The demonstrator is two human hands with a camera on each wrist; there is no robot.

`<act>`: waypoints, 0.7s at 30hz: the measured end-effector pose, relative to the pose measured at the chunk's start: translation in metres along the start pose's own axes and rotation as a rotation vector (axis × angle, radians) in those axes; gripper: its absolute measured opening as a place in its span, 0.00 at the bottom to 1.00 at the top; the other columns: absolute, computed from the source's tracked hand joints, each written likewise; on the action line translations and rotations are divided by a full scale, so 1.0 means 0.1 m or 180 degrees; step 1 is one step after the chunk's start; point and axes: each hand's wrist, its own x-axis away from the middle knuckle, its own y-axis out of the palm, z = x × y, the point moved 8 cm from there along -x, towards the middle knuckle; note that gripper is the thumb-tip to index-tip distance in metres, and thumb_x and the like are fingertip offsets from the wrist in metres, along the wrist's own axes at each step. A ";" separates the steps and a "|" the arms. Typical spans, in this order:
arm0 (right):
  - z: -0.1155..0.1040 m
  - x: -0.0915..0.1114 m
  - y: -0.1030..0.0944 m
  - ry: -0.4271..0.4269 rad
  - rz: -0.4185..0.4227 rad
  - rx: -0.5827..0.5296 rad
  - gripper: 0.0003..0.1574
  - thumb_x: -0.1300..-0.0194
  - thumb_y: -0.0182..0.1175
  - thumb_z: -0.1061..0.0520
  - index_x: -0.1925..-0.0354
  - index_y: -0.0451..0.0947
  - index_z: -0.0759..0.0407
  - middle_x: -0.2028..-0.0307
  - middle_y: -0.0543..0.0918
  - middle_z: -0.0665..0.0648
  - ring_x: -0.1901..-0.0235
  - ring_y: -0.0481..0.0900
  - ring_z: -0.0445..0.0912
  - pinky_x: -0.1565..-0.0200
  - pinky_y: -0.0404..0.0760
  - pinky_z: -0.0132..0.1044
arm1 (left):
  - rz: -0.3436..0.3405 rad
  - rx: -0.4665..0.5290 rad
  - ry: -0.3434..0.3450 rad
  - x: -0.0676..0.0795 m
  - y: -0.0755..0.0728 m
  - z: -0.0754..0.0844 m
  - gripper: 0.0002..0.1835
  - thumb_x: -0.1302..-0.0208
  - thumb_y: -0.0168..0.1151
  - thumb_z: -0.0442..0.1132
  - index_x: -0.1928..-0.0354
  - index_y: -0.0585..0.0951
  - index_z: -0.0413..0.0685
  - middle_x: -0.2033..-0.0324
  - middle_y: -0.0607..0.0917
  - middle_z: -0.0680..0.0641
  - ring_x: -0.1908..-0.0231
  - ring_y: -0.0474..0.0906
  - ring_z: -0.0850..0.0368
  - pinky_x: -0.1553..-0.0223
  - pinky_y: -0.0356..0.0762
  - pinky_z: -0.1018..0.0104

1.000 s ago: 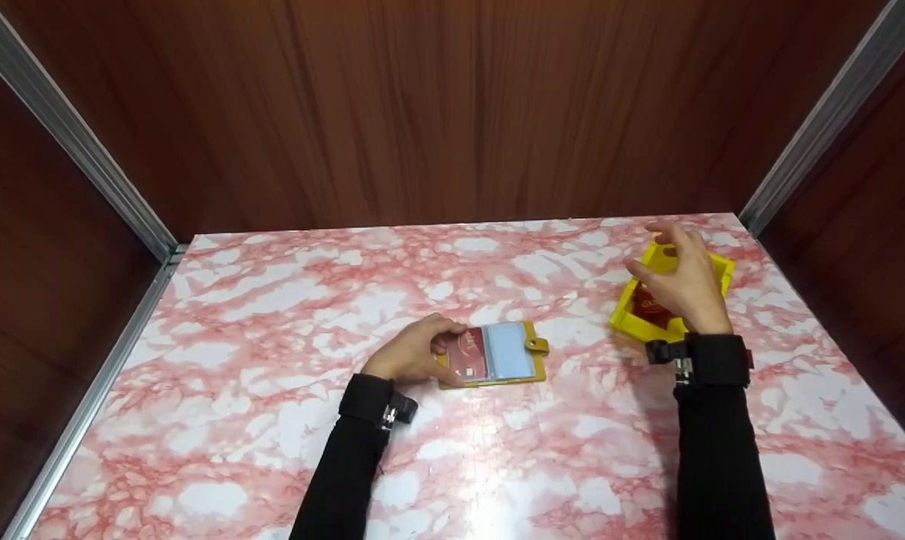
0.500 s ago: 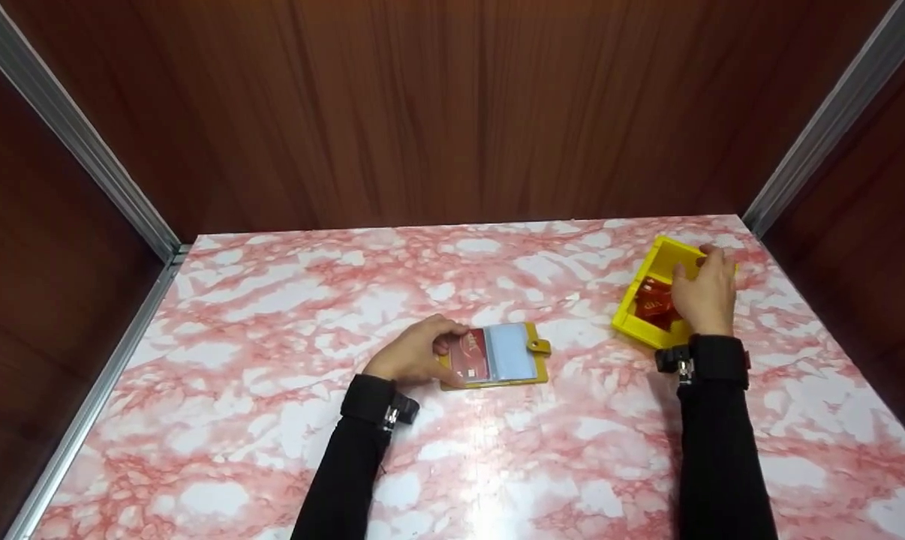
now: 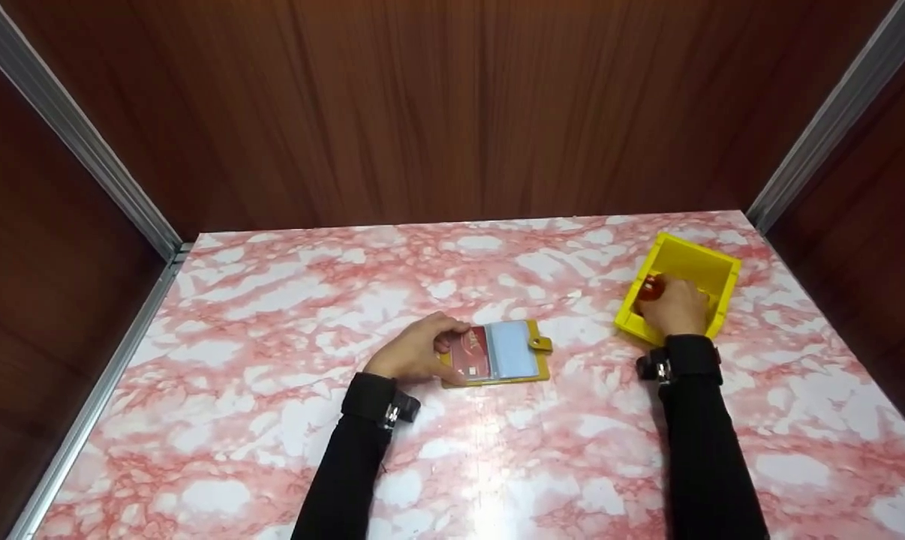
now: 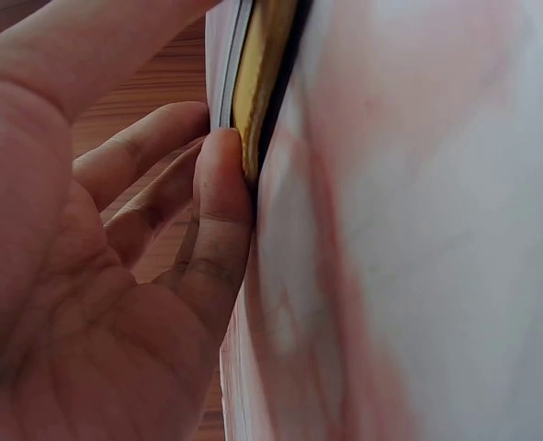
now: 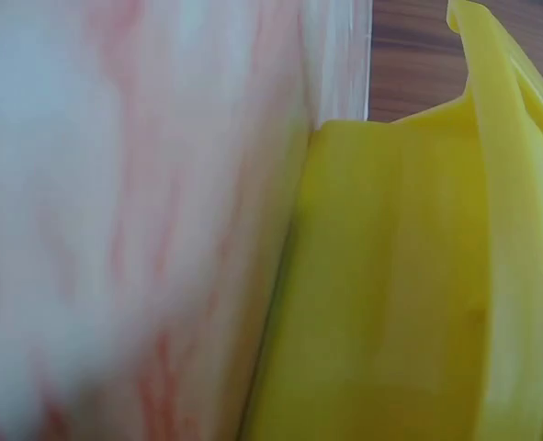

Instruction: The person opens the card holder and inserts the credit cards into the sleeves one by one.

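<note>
An opened mustard-yellow card holder (image 3: pixel 542 367) lies on the table, clear sleeves facing up. Its left sleeve holds a red card (image 3: pixel 479 360); the right one looks pale blue. My left hand (image 3: pixel 411 351) grips the holder's left side, thumb at the front corner, other fingers along the back. In the left wrist view, fingertips touch the edge of the holder (image 4: pixel 257 78). My right hand (image 3: pixel 677 307) is down inside a yellow bin (image 3: pixel 696 261) and appears to pinch a red card (image 3: pixel 651 288); its fingertips are mostly hidden. The right wrist view shows the bin's outer wall (image 5: pixel 381 276), not the hand.
The pink-and-white marbled table (image 3: pixel 272 300) meets a brown wood-grain panel (image 3: pixel 452 112) at the back. Similar panels with metal corner rails (image 3: pixel 70 127) stand on both sides. The bin sits at the table's far right, tilted in angle to its edge.
My right hand has gone from above the bin to its right wall, then down to the red card inside. The bin has turned slightly. My left hand stays on the card holder.
</note>
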 end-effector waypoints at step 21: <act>-0.20 0.10 -0.24 0.0048 0.1022 0.0579 0.28 0.22 0.54 0.52 0.59 0.82 0.81 0.62 0.84 0.81 0.59 0.82 0.74 0.56 0.80 0.66 | 0.0012 0.0011 0.0086 0.01 -0.01 0.03 0.43 0.56 0.86 0.36 0.33 0.79 0.45 0.43 0.80 0.45 0.51 0.79 0.51 0.43 0.80 0.57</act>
